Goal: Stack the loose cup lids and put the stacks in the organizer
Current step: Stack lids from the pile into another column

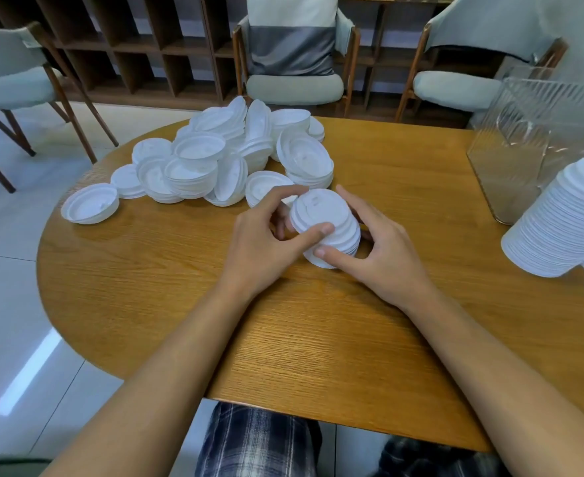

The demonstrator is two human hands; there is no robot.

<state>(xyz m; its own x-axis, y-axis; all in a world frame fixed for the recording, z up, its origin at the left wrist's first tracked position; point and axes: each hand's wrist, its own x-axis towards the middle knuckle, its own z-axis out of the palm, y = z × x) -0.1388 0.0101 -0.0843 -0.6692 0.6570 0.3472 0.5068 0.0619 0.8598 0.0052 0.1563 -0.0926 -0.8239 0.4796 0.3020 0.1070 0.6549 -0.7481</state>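
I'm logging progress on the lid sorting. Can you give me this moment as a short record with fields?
hands: left hand and right hand both grip the small stack
place: middle of the table
loose lids: pile at the far left, lone lid lying apart beside it
finished: tall stack on the table at the right edge
organizer: clear, beyond the tall stack, no lids seen inside

Small white lid stack, tilted, mid-table
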